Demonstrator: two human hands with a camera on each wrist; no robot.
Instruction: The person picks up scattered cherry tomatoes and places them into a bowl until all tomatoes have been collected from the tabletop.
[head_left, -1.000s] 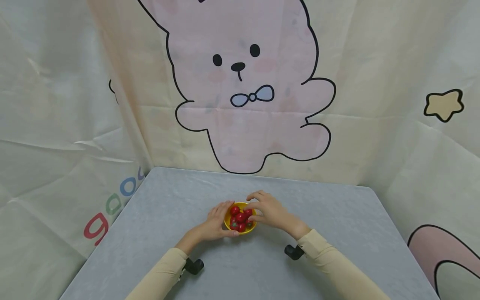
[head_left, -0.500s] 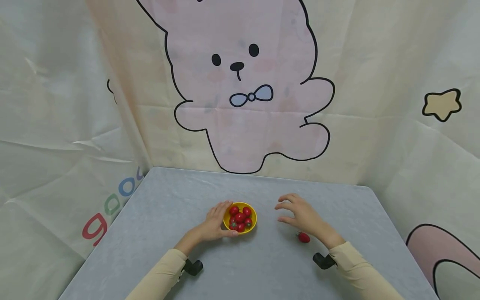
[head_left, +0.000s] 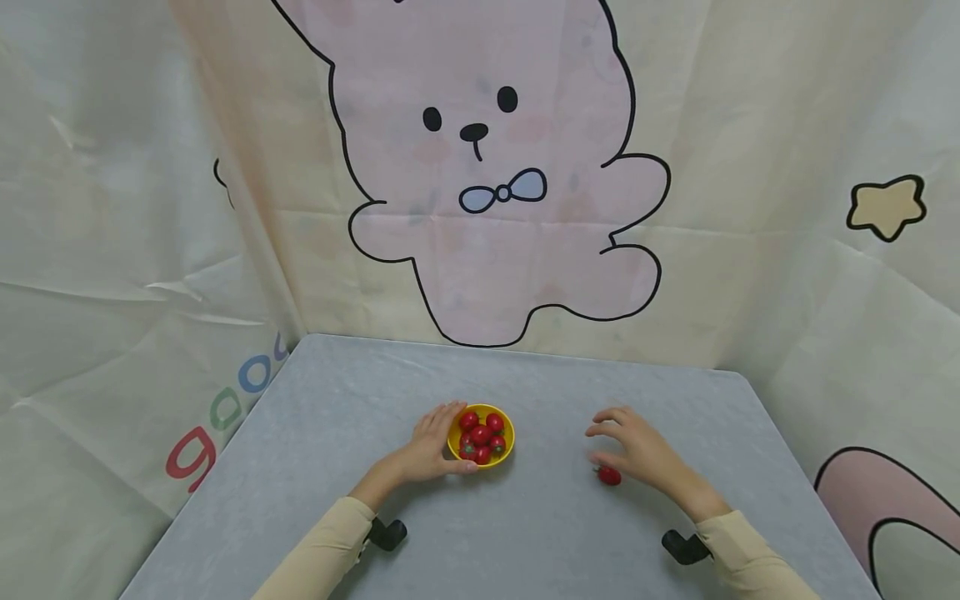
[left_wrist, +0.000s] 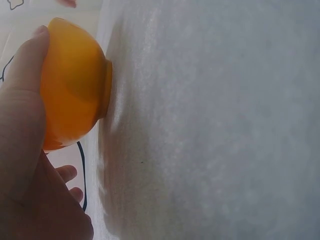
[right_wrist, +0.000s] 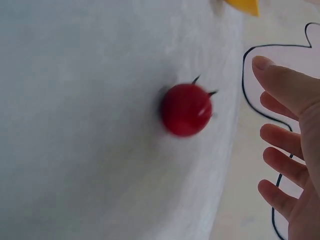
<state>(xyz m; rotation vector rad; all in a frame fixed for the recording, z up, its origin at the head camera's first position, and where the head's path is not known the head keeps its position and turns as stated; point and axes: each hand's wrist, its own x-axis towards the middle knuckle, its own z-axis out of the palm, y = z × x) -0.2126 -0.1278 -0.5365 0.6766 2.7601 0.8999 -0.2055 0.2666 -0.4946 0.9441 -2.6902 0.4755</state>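
A small yellow bowl stands on the table with several red cherry tomatoes inside. My left hand holds the bowl from its left, thumb at the near side and fingers at the far side. In the left wrist view, the thumb lies against the bowl's outer wall. One loose cherry tomato with a green stem lies on the table to the right. My right hand hovers just above and beyond it, fingers loosely bent and apart. The right wrist view shows this hand holding nothing, a gap between it and the tomato.
A grey cloth covers the table. Behind it hangs a curtain with a printed pink bear, and more printed cloth stands at both sides. A black wrist camera sits under the right sleeve.
My right hand has left the bowl and moved right and nearer, to the loose tomato. That tomato came into sight from behind the right arm. The left hand stays at the bowl.
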